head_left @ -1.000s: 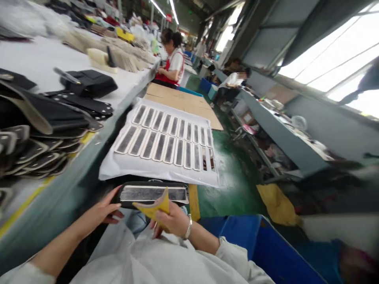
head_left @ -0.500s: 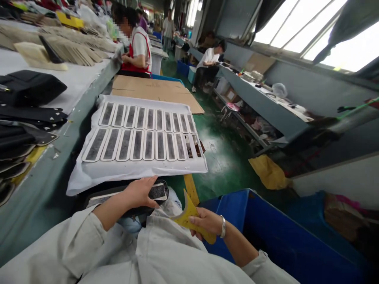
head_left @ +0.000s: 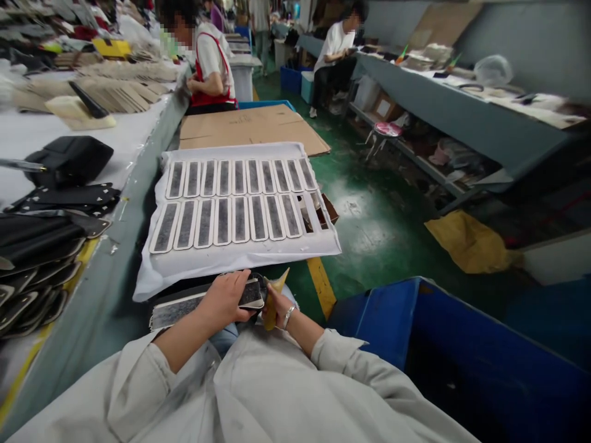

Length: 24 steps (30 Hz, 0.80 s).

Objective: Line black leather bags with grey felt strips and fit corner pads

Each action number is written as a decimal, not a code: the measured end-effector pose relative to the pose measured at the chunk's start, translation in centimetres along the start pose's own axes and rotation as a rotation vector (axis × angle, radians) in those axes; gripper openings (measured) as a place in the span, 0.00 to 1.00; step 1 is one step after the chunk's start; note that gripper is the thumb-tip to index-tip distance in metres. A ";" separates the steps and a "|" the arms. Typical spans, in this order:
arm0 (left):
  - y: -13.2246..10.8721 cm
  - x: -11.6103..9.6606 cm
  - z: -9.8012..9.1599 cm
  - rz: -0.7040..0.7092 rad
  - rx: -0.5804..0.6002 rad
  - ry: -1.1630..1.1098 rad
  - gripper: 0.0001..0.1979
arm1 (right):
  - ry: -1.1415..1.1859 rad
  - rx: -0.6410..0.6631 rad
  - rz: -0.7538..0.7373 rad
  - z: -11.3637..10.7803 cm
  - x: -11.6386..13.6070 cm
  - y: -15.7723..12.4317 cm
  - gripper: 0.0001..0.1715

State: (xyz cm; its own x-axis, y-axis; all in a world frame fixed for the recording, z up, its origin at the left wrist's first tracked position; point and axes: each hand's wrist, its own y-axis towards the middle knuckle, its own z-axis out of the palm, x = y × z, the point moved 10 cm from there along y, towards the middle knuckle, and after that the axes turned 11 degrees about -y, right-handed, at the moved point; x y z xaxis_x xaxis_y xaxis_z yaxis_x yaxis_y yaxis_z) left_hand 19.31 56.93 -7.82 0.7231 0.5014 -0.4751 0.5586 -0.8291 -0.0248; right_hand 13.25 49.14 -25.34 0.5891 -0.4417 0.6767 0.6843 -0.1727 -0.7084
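Observation:
On my lap lies a dark piece with a grey, white-edged panel (head_left: 178,311) on it. My left hand (head_left: 227,299) rests over this piece with its fingers spread and touching the top. Gripped in my right hand (head_left: 278,306) is a yellow curved scraper-like tool (head_left: 272,315), seen nearly edge-on beside the right end of the dark piece. Just beyond my hands is a white-covered board (head_left: 207,261) bearing two rows of grey rectangular panels (head_left: 223,223) with white borders. Cut-out openings show at its near right corner.
A table (head_left: 124,237) with stacked black pieces (head_left: 41,246) runs along the left. Cardboard (head_left: 249,126) lies beyond the board. A blue bin (head_left: 373,320) stands at my right. One person in a red apron (head_left: 213,67) works ahead; another sits by the right bench (head_left: 462,101).
My right hand has brought the yellow tool leftward and up to the dark piece, turning it edge-on. My left hand has settled onto the piece. The camera view has tilted down and shifted.

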 end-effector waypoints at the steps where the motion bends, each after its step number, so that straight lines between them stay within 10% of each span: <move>1: -0.1 -0.2 -0.1 0.011 -0.030 0.021 0.40 | -0.031 -0.020 -0.019 -0.6 0.4 -0.1 0.25; 8: -1.0 -1.3 -0.6 0.013 -0.196 0.123 0.37 | -0.441 0.089 -0.210 -6.5 5.6 -6.2 0.18; 15: -1.5 -1.9 -0.6 -0.012 -0.248 0.181 0.37 | -1.115 0.506 -0.117 -3.4 7.0 -12.6 0.20; 24: -1.9 -1.9 -0.9 0.027 -0.297 0.182 0.34 | -1.334 0.593 -0.118 1.0 8.2 -10.8 0.20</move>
State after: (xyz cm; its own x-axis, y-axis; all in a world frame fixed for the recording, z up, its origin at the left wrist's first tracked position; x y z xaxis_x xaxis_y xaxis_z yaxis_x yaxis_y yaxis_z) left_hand 17.22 57.74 -6.08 0.7850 0.5381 -0.3070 0.6126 -0.7481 0.2552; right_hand 11.19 48.25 -11.93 0.2447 0.7310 0.6370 0.6343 0.3762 -0.6754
